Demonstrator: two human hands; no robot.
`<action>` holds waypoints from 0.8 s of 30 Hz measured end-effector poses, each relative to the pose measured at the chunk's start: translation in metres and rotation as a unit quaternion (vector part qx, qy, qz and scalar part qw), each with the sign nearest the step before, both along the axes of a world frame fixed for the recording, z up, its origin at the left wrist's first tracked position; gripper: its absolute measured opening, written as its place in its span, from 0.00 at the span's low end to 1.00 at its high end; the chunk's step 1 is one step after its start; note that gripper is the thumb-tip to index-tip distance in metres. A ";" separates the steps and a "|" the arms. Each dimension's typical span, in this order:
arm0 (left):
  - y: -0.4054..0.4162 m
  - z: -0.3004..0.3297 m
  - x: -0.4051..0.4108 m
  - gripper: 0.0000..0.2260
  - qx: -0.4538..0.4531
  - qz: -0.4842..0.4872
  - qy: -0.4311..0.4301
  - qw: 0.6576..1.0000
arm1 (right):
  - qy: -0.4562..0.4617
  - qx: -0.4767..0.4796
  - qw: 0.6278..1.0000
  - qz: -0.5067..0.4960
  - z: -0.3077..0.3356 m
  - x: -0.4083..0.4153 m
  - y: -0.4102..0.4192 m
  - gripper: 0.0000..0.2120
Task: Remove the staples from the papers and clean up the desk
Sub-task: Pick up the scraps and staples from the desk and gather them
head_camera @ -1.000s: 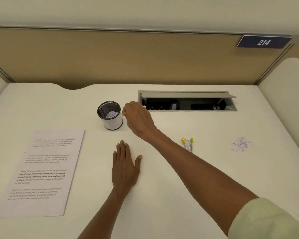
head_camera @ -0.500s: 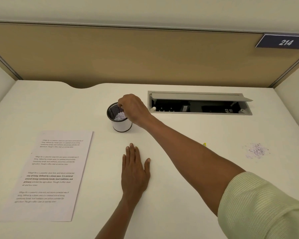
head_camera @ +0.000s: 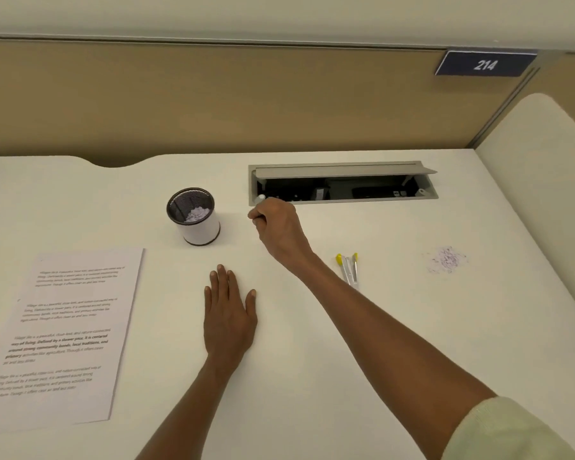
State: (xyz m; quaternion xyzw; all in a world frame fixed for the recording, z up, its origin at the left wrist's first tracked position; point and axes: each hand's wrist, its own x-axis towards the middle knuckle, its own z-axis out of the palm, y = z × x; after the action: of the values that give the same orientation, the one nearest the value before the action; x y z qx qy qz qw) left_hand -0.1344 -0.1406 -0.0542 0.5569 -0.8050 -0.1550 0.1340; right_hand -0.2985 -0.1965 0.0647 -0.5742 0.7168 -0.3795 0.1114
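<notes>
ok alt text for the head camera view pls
A person's right hand, fingers curled, hovers beside a mesh cup holding paper bits on a white desk, while the left hand lies flat. Printed papers lie left; a yellow-tipped tool and scattered bits right.

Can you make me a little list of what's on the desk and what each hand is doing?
left hand: flat on the desk, fingers spread
right hand: loosely curled, right of the cup, holding nothing visible
cup: upright, small scraps inside
paper: printed sheet, lying flat, far left
staple remover: yellow tips, beside right forearm
scrap pile: far right, not yet cleared
</notes>
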 end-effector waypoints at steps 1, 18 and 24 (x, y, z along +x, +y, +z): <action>0.000 0.000 0.000 0.32 -0.001 -0.001 0.001 1.000 | 0.000 0.008 1.000 -0.018 -0.004 -0.012 0.015 0.09; 0.056 0.006 -0.051 0.25 0.066 -0.047 0.060 0.995 | -0.039 0.095 0.940 -0.326 -0.044 -0.207 0.206 0.08; 0.068 0.004 -0.067 0.25 0.060 -0.056 0.049 0.995 | 0.006 0.217 0.925 -0.312 -0.055 -0.259 0.230 0.26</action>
State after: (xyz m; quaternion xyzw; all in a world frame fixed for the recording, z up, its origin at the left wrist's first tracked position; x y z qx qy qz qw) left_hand -0.2014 -0.0729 -0.0497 0.5099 -0.8166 -0.2370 0.1306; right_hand -0.5573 0.0335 0.0094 -0.2851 0.9254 -0.2267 0.1051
